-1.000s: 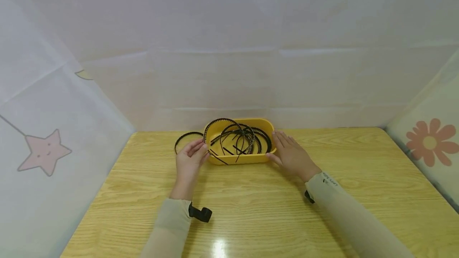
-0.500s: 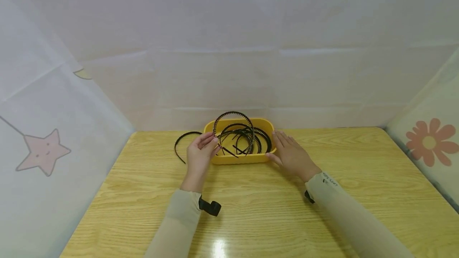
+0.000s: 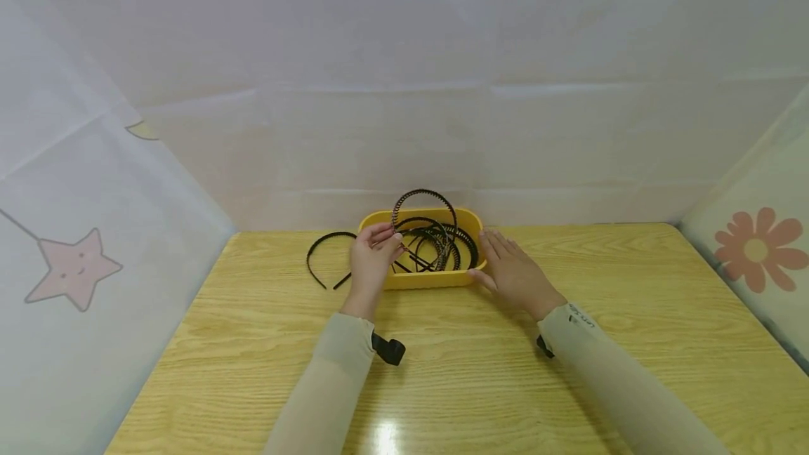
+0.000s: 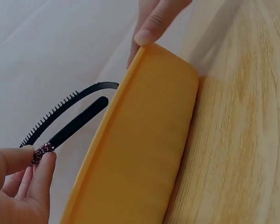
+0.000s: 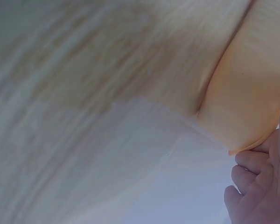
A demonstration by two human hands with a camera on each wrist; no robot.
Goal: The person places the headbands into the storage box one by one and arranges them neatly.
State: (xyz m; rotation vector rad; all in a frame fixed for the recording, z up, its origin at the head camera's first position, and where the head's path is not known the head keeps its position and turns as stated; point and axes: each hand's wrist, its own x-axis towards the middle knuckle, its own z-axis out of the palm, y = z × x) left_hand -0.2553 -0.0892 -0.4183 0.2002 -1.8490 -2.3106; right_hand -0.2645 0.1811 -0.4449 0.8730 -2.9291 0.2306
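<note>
A light wooden table with visible grain is enclosed by pale fabric walls; a pink star print is seen on the left wall and an orange flower print on the right one. At the table's 12 o'clock edge a yellow oval tray is set, with a tangle of black headbands inside. At the tray's 9 o'clock a plain black headband is laid flat on the wood.

The left hand is raised at the tray's 8 o'clock end; one tip of a beaded headband is pinched between its thumb and curled fingers. This headband is held upright above the tray, arched toward 12 o'clock, thin and dark with a studded, glittering surface; its far end is lost among the other bands.

The right hand is kept at the tray's 3 o'clock end, fingers fairly straight and together, fingertips pressed against the rim.
</note>
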